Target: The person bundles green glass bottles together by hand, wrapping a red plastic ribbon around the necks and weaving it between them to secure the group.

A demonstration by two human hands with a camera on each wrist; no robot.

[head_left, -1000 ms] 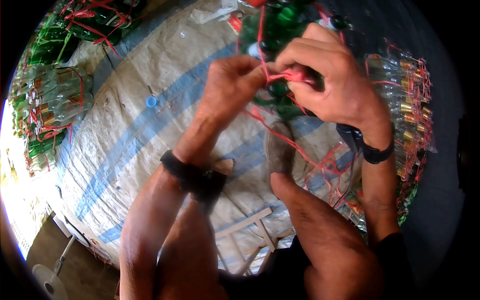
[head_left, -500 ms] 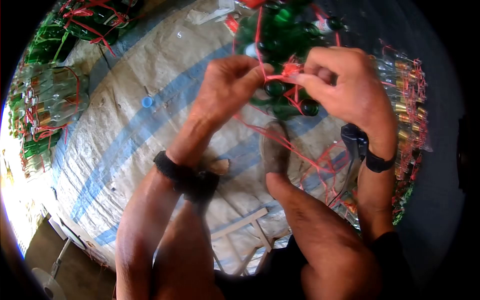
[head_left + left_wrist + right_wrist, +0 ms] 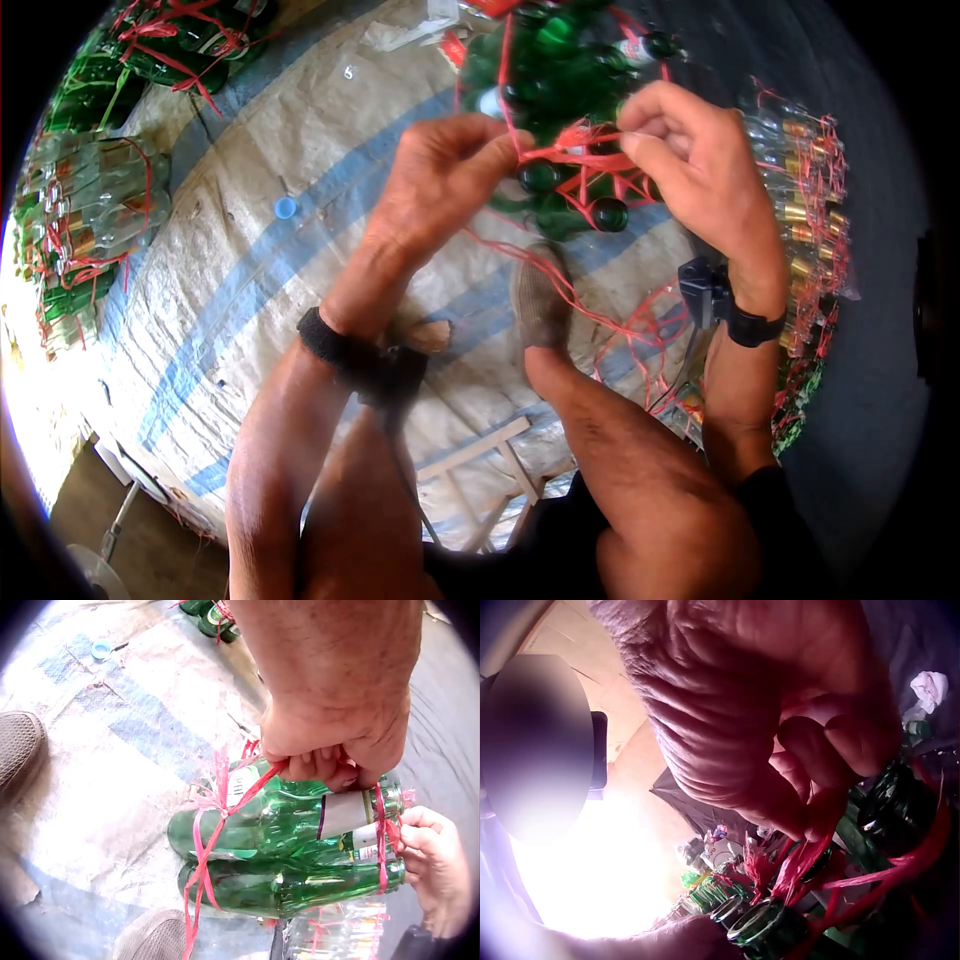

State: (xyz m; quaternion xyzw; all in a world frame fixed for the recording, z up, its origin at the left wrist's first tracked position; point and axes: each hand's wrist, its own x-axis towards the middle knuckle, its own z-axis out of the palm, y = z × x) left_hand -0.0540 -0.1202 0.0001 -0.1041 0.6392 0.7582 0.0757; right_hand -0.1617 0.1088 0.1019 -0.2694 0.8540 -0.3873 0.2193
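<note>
Bundle of green glass bottles w/ pale labels (image 3: 240,889) is in front of the person, mouths toward the head cam. Shiny red plastic strip (image 3: 382,855) bands it, once at the necks & once lower round the bodies, w/ a knot there. L hand (image 3: 440,185), at the bundle's L edge, pinches a strand of strip btw thumb & curled fingers. R hand (image 3: 705,175), at the bundle's R edge by the necks, pinches strip btw thumb & forefinger, other fingers bent in. Strip spans hand to hand across the bundle's mouths.

Grey-brown mesh shoe (image 3: 540,300) is on the bundle's near side; loose red strands (image 3: 640,335) trail R of it. Pale tarp w/ blue stripes (image 3: 250,300) spreads L of & nearer than the bundle; round blue plastic cap (image 3: 286,208) on it, well L. Farther L: tied clear-glass btls (image 3: 120,190) & more tied green btls (image 3: 190,60). R of bundle: clear btls w/ gold bits (image 3: 800,215), red strip round them. Pale wooden frame (image 3: 476,448), well nearer than the bundle, btw the person's legs.
</note>
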